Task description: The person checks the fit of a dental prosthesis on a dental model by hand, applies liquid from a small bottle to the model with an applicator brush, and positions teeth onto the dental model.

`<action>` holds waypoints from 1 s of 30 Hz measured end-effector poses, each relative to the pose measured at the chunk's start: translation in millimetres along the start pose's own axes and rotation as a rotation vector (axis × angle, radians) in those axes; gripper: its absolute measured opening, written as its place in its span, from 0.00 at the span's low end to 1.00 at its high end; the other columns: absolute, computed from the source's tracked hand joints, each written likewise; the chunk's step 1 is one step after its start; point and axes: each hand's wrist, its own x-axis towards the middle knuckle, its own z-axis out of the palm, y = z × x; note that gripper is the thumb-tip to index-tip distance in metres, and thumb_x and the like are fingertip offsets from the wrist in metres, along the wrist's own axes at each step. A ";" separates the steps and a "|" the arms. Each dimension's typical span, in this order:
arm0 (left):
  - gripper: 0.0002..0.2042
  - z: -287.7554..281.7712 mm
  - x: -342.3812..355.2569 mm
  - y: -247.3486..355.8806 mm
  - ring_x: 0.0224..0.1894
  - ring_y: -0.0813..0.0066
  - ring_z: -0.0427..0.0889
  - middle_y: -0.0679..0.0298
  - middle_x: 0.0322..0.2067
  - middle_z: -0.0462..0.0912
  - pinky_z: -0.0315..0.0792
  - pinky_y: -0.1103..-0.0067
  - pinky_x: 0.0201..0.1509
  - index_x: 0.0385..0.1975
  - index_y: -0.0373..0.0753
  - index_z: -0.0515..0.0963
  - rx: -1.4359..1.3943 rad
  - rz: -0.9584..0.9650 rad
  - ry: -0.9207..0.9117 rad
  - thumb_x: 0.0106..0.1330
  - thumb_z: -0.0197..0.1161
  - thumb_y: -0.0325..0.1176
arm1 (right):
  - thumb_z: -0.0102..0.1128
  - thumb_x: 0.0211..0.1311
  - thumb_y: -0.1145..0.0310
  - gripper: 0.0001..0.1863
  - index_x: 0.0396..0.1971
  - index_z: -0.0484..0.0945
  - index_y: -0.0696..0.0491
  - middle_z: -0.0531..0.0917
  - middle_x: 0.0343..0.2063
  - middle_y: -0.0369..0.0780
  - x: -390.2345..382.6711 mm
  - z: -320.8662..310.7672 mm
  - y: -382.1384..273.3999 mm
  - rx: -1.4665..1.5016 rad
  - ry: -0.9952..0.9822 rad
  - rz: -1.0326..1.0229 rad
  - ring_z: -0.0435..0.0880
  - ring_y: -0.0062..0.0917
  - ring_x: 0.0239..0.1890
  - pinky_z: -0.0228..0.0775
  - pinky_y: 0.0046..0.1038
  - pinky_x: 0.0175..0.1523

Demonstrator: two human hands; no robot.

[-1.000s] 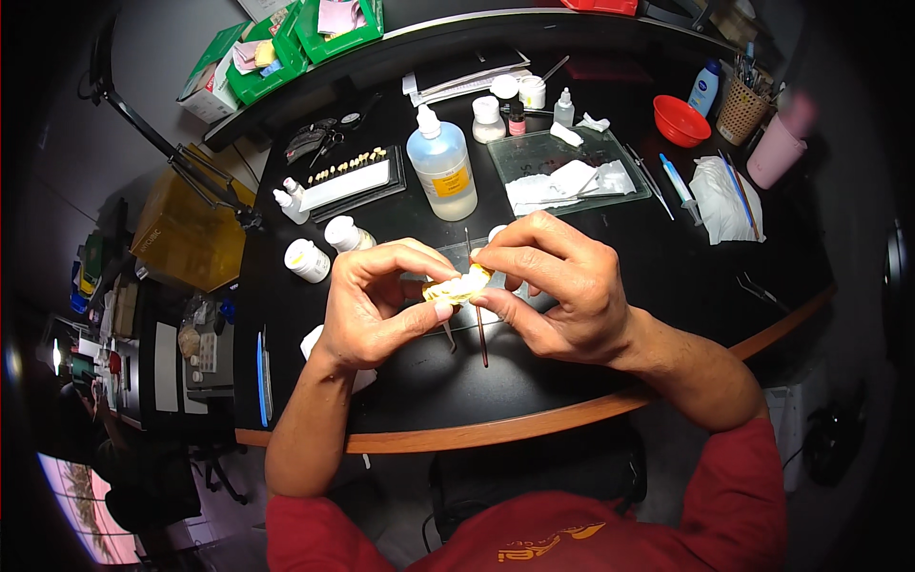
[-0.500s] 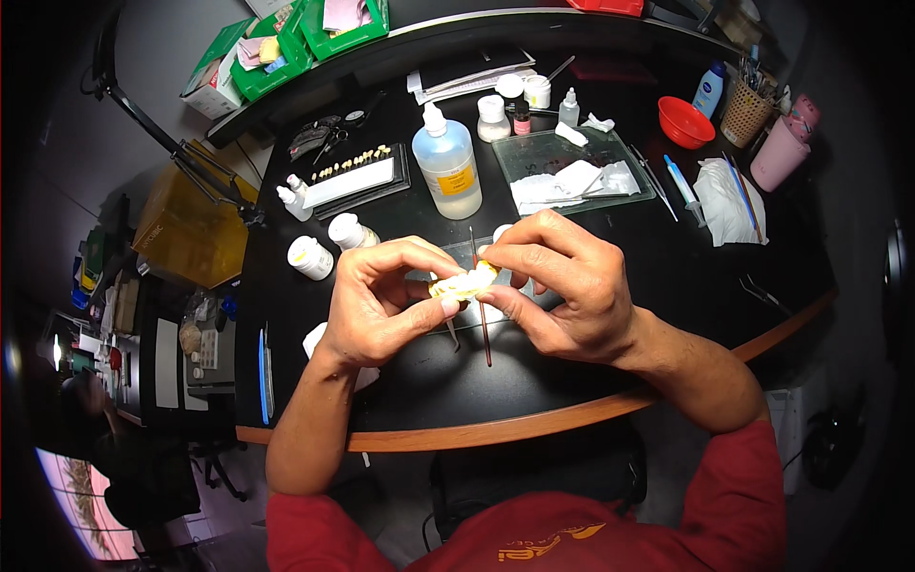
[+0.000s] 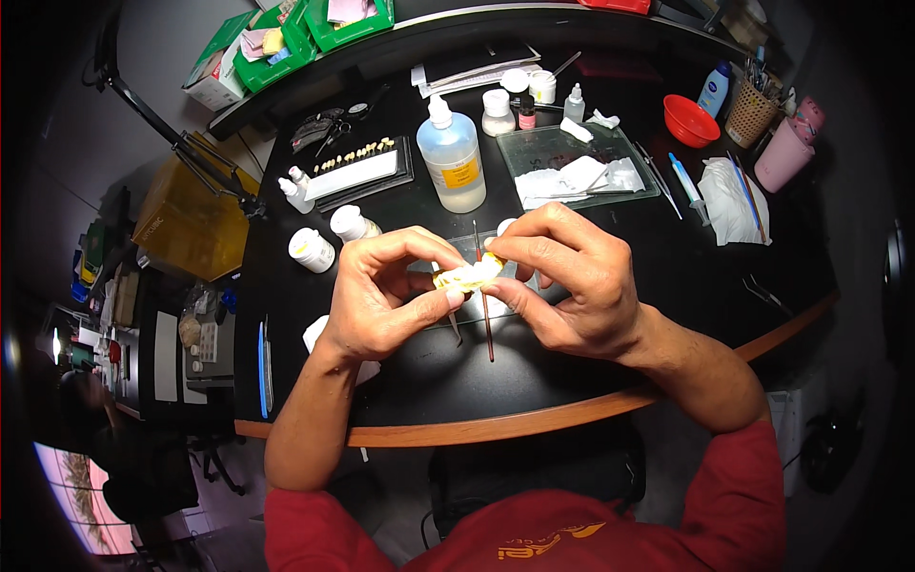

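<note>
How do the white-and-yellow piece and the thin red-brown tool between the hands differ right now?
Grip: the white-and-yellow piece is pinched by the left hand and right hand; the thin red-brown tool lies below, unheld.
Shape: the piece is short and lumpy; the tool is long and straight.
Colour: the piece is bright; the tool's handle is dark.
Shared: both show between the hands.
</note>
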 end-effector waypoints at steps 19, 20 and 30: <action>0.12 0.7 -0.1 -2.2 0.47 0.72 0.86 0.54 0.45 0.85 0.85 0.78 0.52 0.47 0.28 0.85 0.038 0.046 0.015 0.64 0.69 0.16 | 0.78 0.54 0.75 0.15 0.42 0.86 0.60 0.84 0.35 0.43 0.8 -0.2 -1.3 -0.030 0.014 -0.001 0.86 0.30 0.33 0.80 0.28 0.35; 0.12 -0.6 -0.1 -3.5 0.47 0.72 0.87 0.54 0.45 0.85 0.85 0.78 0.52 0.47 0.28 0.85 0.044 0.051 -0.003 0.64 0.69 0.16 | 0.78 0.54 0.76 0.16 0.42 0.86 0.61 0.84 0.36 0.44 0.7 -0.1 -1.4 -0.031 0.011 0.003 0.86 0.30 0.33 0.80 0.28 0.36; 0.12 -2.7 0.1 -5.0 0.46 0.73 0.86 0.54 0.45 0.86 0.85 0.79 0.49 0.45 0.29 0.86 0.061 0.059 -0.017 0.62 0.69 0.14 | 0.77 0.54 0.77 0.16 0.44 0.85 0.61 0.84 0.37 0.43 0.0 -0.4 0.4 -0.025 0.010 -0.009 0.86 0.29 0.33 0.80 0.28 0.36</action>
